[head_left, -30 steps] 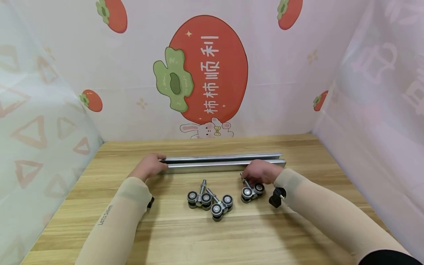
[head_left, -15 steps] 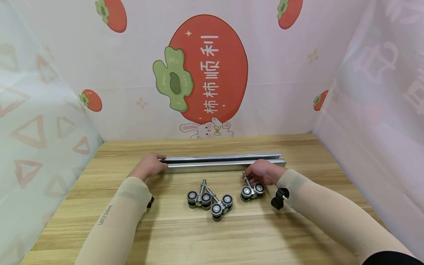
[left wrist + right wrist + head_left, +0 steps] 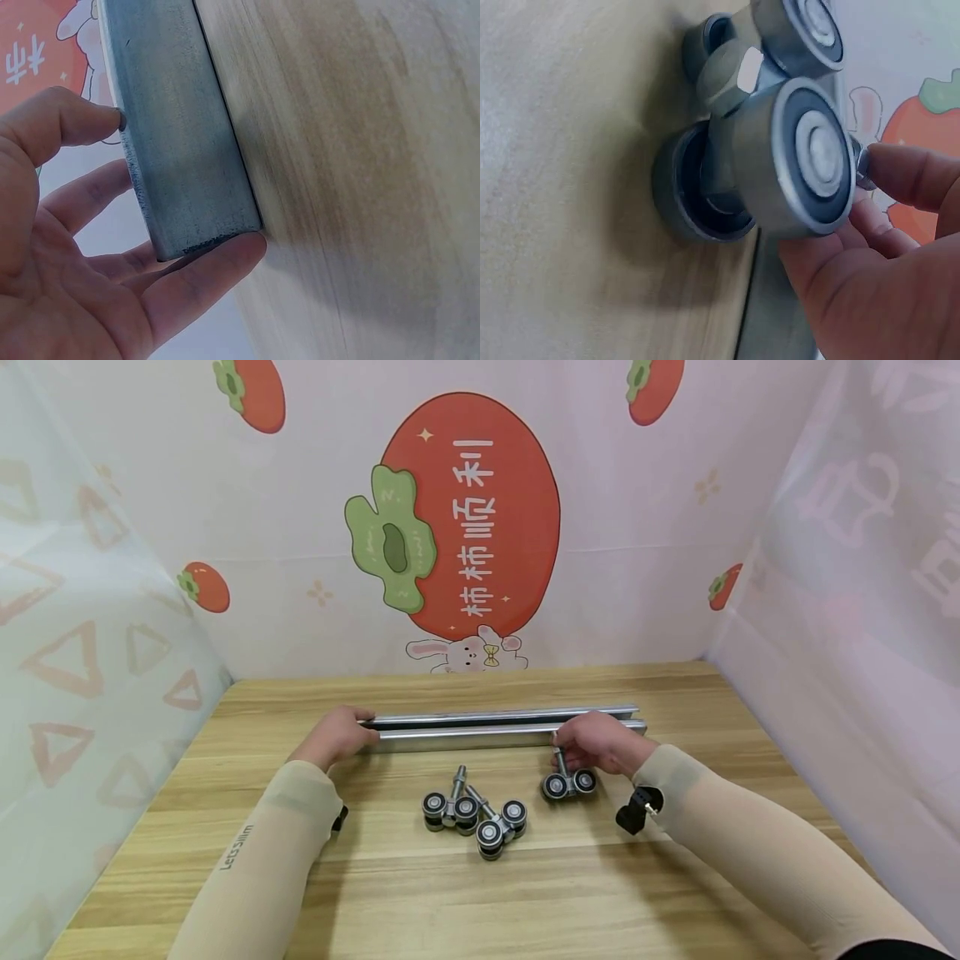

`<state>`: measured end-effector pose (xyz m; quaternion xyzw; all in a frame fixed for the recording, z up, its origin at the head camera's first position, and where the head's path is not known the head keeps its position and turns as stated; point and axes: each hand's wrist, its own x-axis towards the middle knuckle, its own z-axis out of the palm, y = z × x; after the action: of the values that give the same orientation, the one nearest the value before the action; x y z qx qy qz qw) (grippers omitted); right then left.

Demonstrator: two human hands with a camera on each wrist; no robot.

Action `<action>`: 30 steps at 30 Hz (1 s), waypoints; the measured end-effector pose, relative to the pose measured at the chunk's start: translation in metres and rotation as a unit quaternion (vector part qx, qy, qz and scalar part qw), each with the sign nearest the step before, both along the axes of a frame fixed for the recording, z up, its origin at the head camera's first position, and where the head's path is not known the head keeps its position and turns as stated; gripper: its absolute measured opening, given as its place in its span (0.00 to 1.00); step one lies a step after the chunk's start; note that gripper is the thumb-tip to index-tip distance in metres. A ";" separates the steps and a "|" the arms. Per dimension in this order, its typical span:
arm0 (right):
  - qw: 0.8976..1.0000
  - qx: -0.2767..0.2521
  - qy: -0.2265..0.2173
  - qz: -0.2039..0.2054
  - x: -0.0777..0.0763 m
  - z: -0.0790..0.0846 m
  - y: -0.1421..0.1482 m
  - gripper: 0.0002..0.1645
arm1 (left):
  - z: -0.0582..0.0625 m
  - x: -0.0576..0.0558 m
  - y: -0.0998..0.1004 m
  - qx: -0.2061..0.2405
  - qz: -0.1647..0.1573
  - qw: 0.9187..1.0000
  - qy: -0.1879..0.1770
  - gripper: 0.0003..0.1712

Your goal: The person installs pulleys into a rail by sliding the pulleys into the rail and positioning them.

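A long galvanized steel channel track (image 3: 465,742) lies across the back of the table, its dark slot facing up. My left hand (image 3: 337,737) holds its left end; in the left wrist view the thumb presses the upper edge of the track (image 3: 176,142) and a finger lies across its end face. My right hand (image 3: 596,741) pinches the threaded bolt of a door roller (image 3: 570,783), close in front of the track. In the right wrist view this roller (image 3: 795,157) shows several steel wheels and a hex nut, wheels toward the table, part of the bolt hidden by fingers.
Two more door rollers lie on the wooden table (image 3: 420,910), one at left (image 3: 450,811) and one at right (image 3: 501,828), their bolts pointing back. Behind the table stands a printed fabric wall (image 3: 630,610), with sheets at both sides.
My right hand has moved slightly back toward the track with the roller, and its bolt now stands more upright. The left hand and the track have stayed put.
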<state>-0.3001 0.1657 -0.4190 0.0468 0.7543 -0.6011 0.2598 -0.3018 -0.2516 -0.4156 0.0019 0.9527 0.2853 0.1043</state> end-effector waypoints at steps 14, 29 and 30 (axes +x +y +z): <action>0.999 -0.024 0.035 0.014 0.006 0.011 0.007 0.16 | -0.001 0.000 0.000 0.010 -0.001 1.000 0.008 0.34; 0.994 -0.054 0.095 0.031 0.018 0.011 0.016 0.15 | -0.001 0.000 0.000 0.006 0.003 1.000 0.003 0.34; 0.993 -0.056 0.099 0.034 0.018 0.011 0.016 0.15 | -0.002 -0.001 0.000 0.006 0.003 1.000 0.004 0.34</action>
<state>-0.2818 0.1817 -0.4084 -0.0533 0.7429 -0.6347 0.2060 -0.3024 -0.2516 -0.4172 0.0011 0.9513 0.2915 0.0998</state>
